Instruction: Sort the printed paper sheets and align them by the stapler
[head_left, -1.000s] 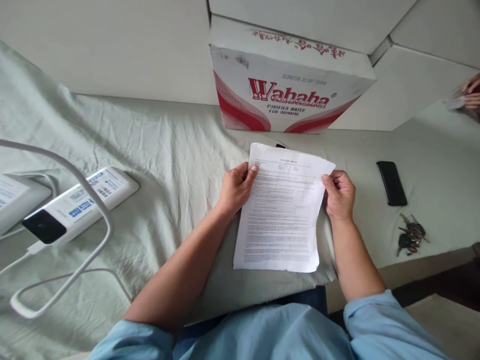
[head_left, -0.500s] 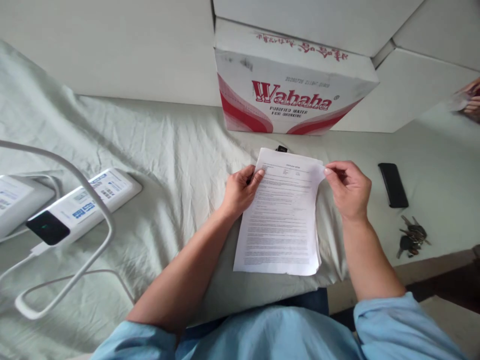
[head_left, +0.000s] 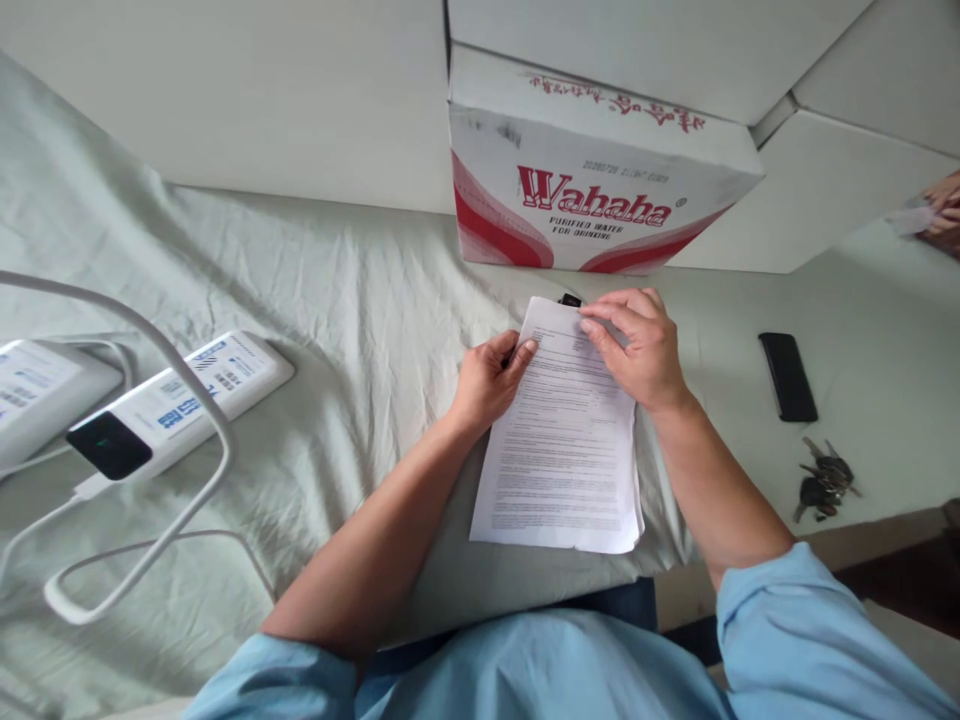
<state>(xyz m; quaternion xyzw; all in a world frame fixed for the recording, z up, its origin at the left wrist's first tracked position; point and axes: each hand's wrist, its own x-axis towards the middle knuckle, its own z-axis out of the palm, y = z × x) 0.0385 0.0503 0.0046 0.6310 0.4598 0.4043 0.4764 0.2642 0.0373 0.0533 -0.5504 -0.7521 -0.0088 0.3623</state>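
Note:
A thin stack of printed white paper sheets point(head_left: 559, 460) lies on a pale green bedsheet point(head_left: 315, 300) in front of me. My left hand point(head_left: 487, 380) grips the stack's upper left edge, thumb on top. My right hand point(head_left: 637, 345) lies across the top of the sheets, fingers stretched toward the upper left corner and pressing on the paper. A small black object point(head_left: 570, 299) peeks out just beyond the top edge of the sheets; what it is cannot be made out.
A white and red Wahaha water carton point(head_left: 600, 170) stands behind the paper against a white wall. A black phone point(head_left: 787, 376) and a bunch of keys point(head_left: 823, 477) lie to the right. Two white power banks point(head_left: 180, 405) with cables lie at left. Another person's hand point(head_left: 943, 200) shows at the far right.
My right hand left the stack's right edge and moved up and left onto the top of the sheets. The sheets, lifted and fanned earlier, now lie flatter and squared. My left hand kept its grip.

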